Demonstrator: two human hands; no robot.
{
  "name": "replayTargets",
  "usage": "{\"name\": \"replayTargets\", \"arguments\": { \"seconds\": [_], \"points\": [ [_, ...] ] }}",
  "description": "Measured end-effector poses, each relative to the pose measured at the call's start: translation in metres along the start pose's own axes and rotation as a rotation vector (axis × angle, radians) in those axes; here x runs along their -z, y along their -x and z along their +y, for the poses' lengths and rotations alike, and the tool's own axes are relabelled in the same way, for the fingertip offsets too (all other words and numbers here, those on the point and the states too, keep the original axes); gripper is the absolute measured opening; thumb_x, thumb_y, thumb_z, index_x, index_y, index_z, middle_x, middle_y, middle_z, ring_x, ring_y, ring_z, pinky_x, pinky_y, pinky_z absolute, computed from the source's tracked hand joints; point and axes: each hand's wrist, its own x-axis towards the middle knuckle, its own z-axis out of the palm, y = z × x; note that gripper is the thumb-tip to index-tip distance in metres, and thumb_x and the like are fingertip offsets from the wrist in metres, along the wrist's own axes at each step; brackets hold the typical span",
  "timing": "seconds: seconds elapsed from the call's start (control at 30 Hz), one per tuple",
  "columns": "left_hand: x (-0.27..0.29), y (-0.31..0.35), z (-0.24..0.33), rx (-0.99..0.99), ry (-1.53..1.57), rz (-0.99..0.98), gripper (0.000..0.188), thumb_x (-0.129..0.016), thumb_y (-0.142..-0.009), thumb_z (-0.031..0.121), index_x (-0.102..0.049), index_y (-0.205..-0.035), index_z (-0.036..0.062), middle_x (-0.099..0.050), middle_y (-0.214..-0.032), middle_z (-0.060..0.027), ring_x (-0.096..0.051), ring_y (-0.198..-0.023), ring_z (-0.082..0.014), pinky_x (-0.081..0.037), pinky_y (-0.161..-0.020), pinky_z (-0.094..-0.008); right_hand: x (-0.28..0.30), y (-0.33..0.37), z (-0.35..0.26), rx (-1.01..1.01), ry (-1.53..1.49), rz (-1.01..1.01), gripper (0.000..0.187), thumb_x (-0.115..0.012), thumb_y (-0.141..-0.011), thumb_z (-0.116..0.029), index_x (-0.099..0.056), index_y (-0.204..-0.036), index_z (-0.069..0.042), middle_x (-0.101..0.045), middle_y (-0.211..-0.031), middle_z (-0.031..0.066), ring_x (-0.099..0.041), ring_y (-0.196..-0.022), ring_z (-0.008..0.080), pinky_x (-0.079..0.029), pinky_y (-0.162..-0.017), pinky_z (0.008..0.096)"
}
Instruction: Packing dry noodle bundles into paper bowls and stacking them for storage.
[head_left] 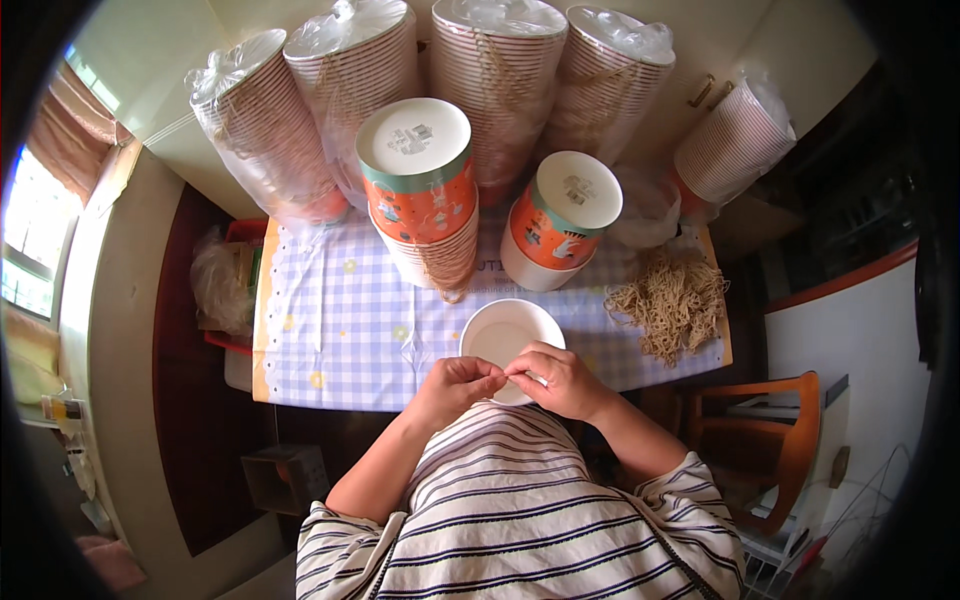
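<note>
My left hand and my right hand meet in front of my striped shirt, fingertips pinched close together. They are above the near rim of a white paper bucket, which stands upright with its mouth facing up. Whatever lies between the fingertips is too small to make out. Beyond the bucket, an upside-down stack of orange paper buckets has loops of tan cord hanging down its side. A shorter upside-down orange stack stands to its right.
A tangled heap of tan cords lies at the table's right. Tall bagged bucket stacks line the back, with another bagged stack at far right. A blue checked cloth covers the table. A wooden chair stands to the right.
</note>
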Motion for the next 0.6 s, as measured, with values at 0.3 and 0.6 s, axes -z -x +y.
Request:
{"name": "replayTargets", "arguments": {
  "seconds": [0.3,0.6],
  "points": [
    [0.0096,0.0009,0.0005,0.085,-0.021,-0.023,0.022,-0.059,-0.088,0.021,-0.065,-0.096,0.0014,-0.062,-0.079,-0.0015,-0.054,-0.072,-0.0056,-0.043,-0.063,-0.0185,0.0004,-0.0023,-0.0022,0.073,0.183,0.056,0.014,-0.066,-0.073,-0.004,-0.057,-0.083,-0.007,-0.054,-0.076,0.0050,-0.058,-0.065,0.0234,-0.048,-0.058,0.0334],
    [0.0011,-0.0052,-0.0058,0.000,-0.099,0.012,0.016,-0.060,-0.087,0.015,-0.064,-0.091,-0.0005,-0.062,-0.077,-0.0003,-0.054,-0.070,-0.0057,-0.044,-0.064,-0.0200,-0.0009,-0.0030,-0.0016,0.117,0.261,0.085,0.015,-0.066,-0.069,-0.001,-0.057,-0.079,-0.008,-0.054,-0.073,0.0042,-0.058,-0.062,0.0230,-0.047,-0.054,0.0326]
  ]
}}
